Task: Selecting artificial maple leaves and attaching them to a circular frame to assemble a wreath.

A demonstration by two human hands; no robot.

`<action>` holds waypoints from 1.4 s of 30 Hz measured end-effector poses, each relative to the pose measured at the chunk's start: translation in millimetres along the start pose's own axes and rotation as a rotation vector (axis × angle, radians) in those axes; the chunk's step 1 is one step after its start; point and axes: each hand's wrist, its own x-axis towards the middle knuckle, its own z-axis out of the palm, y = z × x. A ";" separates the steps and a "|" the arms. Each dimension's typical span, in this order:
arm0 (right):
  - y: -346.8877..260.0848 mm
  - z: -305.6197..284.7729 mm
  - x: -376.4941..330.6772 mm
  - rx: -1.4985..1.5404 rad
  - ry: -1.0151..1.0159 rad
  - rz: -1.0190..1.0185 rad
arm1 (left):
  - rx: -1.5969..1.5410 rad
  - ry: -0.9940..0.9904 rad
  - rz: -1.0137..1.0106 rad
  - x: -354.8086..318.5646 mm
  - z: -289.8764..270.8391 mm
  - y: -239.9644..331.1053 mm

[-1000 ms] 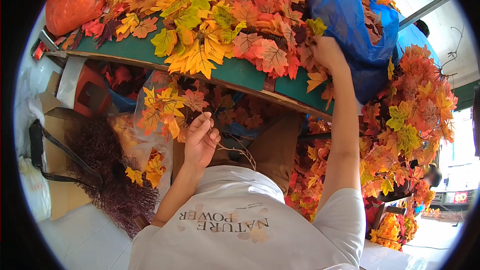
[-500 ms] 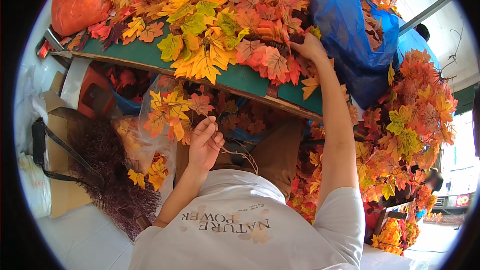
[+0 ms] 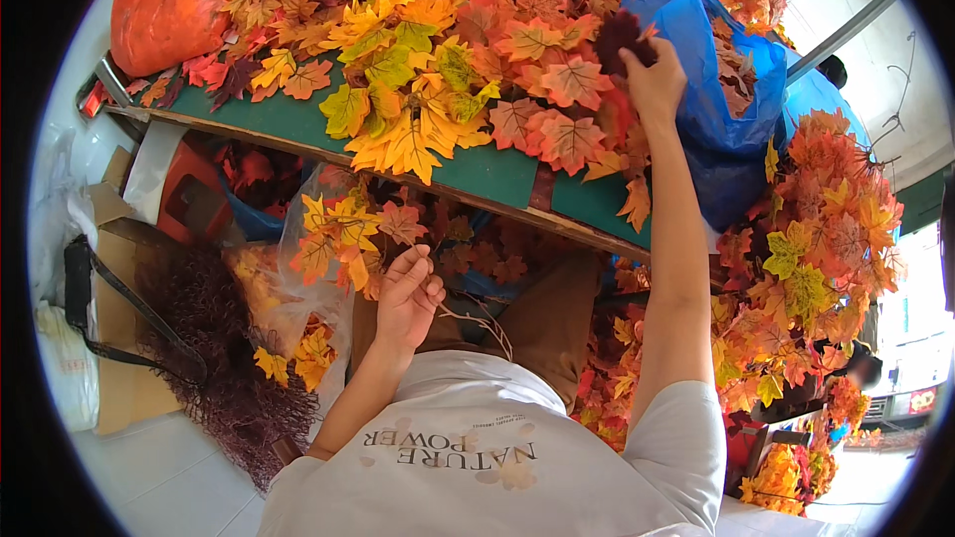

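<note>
the left hand (image 3: 406, 290) is closed around a thin brown wire stem (image 3: 477, 323) that already carries a few orange and yellow fabric leaves (image 3: 343, 234), just above and left of the fingers. the bare forked twigs at the far end of the stem, right of the hand, have no leaves on them, so by judgement the branch is only partly dressed.

the right hand (image 3: 652, 80) is stretched out over the green table (image 3: 477, 174), fingers pinched shut on a dark maroon leaf (image 3: 619, 35) at the top of the pile. the leaf pile (image 3: 448, 50) spreads left of this hand and is large, so plenty of stock is left. a blue plastic bag (image 3: 736, 109) holding more leaves sits just right of the hand.

materials: the leaves are flat, matte cloth, maple shaped with pointed lobes and printed veins. the stem looks stiff and wiry. the bag is thin, glossy film, creased. finished leafy branches (image 3: 816, 249) stand massed below and right of the right arm. an orange sack (image 3: 174, 5) lies well left of the pile.
</note>
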 end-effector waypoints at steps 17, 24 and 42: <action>-25.3 -55.6 -100.7 -0.274 -0.588 -0.708 | 0.088 0.004 -0.022 1.1 -2.2 -4.9; -38.5 -68.4 -80.4 -0.313 -0.254 -0.414 | 0.099 -0.001 -0.028 -1.3 -2.0 -6.9; 42.8 -141.5 -101.0 -0.773 -0.320 -0.712 | 0.095 0.010 -0.028 -5.0 9.6 -6.9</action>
